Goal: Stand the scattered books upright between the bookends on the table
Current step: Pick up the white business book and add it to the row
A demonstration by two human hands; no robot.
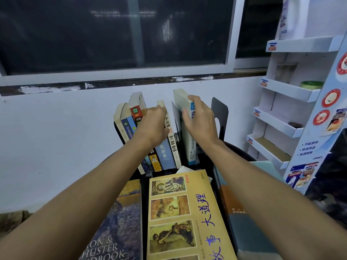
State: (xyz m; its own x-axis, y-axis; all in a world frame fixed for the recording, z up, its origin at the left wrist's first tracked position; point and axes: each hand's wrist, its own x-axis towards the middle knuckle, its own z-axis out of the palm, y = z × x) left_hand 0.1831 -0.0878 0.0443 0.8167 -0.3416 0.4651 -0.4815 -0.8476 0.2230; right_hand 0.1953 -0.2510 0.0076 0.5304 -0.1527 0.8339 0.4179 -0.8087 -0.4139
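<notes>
- Books [166, 149] stand in a row, spines outward and leaning slightly; the left hand [154, 124] lies over their spines, fingertips reaching the top of a slim tan one. I cannot tell whether it grasps.
- The right hand [199, 121] clasps a white book [190, 147] with a blue-edged spine, fingers hooked over its top edge and thumb on its side.
- That book stands upright at three o'clock of the row, beyond a thin black divider [176, 121].
- A black metal bookend [220, 113] with rounded corners rises at three o'clock of the right hand.
- At six o'clock a glossy yellow book [187, 218] lies flat, beside a dark book [122, 218] with a painted cover.
</notes>
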